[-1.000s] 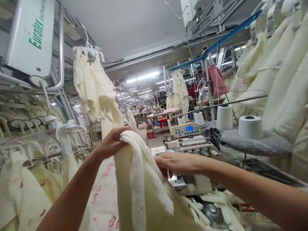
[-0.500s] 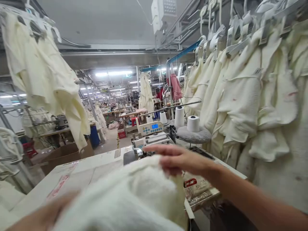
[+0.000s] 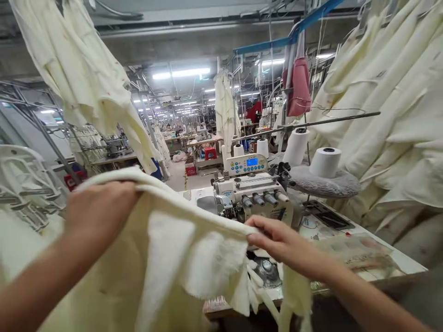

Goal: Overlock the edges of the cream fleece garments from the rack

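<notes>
Its lower end cut off, the cloth (image 3: 166,240) hangs before the sewing machine (image 3: 254,190), top edge gripped by the left hand (image 3: 100,210), fingertips hidden, and pinched by the outstretched right hand (image 3: 282,240).

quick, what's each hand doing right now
Left hand: closed, holding the cream fabric.
Right hand: closed, pinching the fabric's edge.

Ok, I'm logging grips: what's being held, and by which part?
Cream fabric, held by its upper edge in both hands, at two separate places along it.
</notes>
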